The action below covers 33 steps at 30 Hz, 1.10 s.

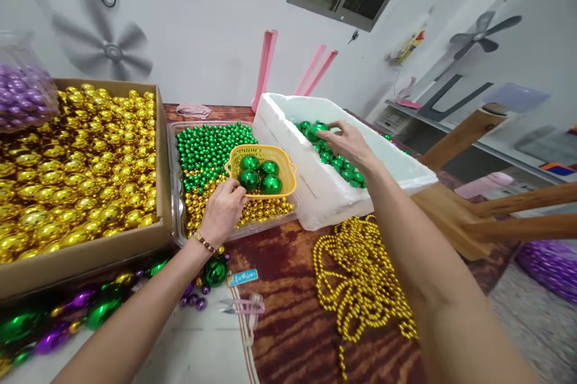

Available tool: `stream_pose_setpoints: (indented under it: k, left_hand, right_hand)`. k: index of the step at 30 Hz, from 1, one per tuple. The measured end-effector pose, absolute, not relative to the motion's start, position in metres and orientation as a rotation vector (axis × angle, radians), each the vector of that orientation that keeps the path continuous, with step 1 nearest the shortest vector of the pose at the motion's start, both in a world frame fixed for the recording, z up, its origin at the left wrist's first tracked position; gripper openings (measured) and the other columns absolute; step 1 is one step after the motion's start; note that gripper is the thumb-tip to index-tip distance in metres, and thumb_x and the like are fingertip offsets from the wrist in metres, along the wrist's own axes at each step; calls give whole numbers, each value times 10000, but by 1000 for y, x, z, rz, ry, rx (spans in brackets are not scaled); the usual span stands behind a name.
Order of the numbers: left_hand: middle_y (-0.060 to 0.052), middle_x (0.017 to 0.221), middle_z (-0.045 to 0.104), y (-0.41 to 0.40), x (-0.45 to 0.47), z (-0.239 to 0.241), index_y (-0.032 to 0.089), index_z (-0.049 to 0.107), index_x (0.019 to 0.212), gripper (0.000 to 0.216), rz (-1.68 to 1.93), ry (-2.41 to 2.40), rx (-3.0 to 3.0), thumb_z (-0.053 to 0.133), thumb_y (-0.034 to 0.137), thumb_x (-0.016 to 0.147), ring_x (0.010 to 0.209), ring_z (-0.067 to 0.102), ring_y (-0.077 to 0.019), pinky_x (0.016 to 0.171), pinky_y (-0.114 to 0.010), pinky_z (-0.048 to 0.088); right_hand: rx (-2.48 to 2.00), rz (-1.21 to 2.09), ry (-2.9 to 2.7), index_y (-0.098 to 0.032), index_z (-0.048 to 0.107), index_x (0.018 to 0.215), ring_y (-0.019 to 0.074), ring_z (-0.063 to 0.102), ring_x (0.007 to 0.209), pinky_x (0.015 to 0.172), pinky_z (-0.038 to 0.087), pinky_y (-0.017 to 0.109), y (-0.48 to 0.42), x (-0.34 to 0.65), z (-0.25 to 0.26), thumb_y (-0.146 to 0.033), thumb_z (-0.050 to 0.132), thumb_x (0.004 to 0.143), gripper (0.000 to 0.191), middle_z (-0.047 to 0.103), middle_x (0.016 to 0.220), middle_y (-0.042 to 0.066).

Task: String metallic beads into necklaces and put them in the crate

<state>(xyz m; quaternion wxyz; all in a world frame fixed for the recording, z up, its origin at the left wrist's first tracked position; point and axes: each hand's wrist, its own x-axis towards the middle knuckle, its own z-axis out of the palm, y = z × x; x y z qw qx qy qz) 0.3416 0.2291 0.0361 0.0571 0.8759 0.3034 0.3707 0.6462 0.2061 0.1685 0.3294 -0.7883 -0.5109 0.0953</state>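
My left hand (224,208), with a beaded bracelet on its wrist, grips the near left rim of a small yellow plastic basket (288,175). Several large shiny green balls (249,180) lie in that basket, which is above a clear tray (175,216) of small green and gold beads. Over the white foam box (288,192), my right hand (349,140) has its thumb and fingers closed round a large green ball (319,130). More green balls (345,169) lie in the box below it.
A cardboard box (161,149) of gold balls stands left, with a container of purple beads (27,92) at its corner. Gold bead strands (360,270), small pink-handled snips (246,307) and a strung garland (103,312) lie on the table. A wooden stand (451,228) is at right.
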Motion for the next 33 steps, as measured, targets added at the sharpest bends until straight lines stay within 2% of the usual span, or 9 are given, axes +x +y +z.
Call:
stream_pose_setpoints:
  k: [5,8,10,14,17,20,27,31,33]
  left_hand:
    - [-77,967,619,231,339,55,162,635,829,136,1081,995,2702,561,208,934,890,593,-189,772,-301,511]
    - [-89,953,622,236,325,80,145,652,838,167,1085,1101,2711,554,234,940,843,596,-191,728,-306,510]
    - [-87,945,625,242,309,97,144,662,843,195,1124,1144,2736,548,263,945,813,596,-188,704,-308,510]
    - [-75,935,628,252,276,121,158,671,844,245,1227,1158,2794,507,299,961,810,606,-184,700,-306,514]
    - [-69,939,630,253,260,126,164,672,858,252,1265,1181,2790,495,309,963,789,609,-175,683,-301,516]
    - [-65,954,627,249,251,126,167,671,876,239,1273,1198,2775,503,317,956,786,612,-170,683,-299,520]
    - [-56,942,626,242,233,125,181,661,871,228,1294,1184,2726,506,327,955,784,614,-168,703,-310,529]
    - [-55,944,629,241,224,123,189,661,882,216,1306,1185,2709,510,325,954,780,614,-170,696,-313,526]
    - [-56,939,630,241,222,121,187,663,883,223,1295,1193,2702,507,329,956,781,614,-172,692,-312,524]
  right_hand:
    - [-1832,489,-1823,-199,640,1144,128,530,598,511,419,233,210,573,168,-506,759,756,509,620,752,14]
    - [-1809,383,-1606,-180,611,1168,126,598,663,563,484,230,213,564,157,-472,563,928,381,663,886,55]
    - [-1938,436,-1482,-143,633,1078,125,635,691,606,524,236,215,566,140,-376,465,989,301,687,944,93]
    - [-2162,606,-1569,-112,686,896,189,680,833,777,553,295,227,557,90,-249,630,911,148,720,945,110]
    - [-2285,598,-1604,-118,678,1008,219,654,1005,905,529,371,242,545,60,-265,623,936,172,688,1089,104]
    - [-2364,612,-1622,-151,639,1142,218,629,1057,919,532,416,254,542,49,-327,601,960,257,635,1192,91]
    - [-2352,621,-1544,-150,581,1263,253,577,1177,1002,469,489,251,539,34,-395,551,978,377,578,1312,120]
    - [-2311,661,-1448,-111,523,1347,271,515,1282,1058,414,420,251,526,24,-420,422,1013,466,511,1421,195]
    - [-2272,685,-1429,-120,516,1360,254,520,1282,1047,421,367,253,519,22,-438,364,1020,490,511,1435,184]
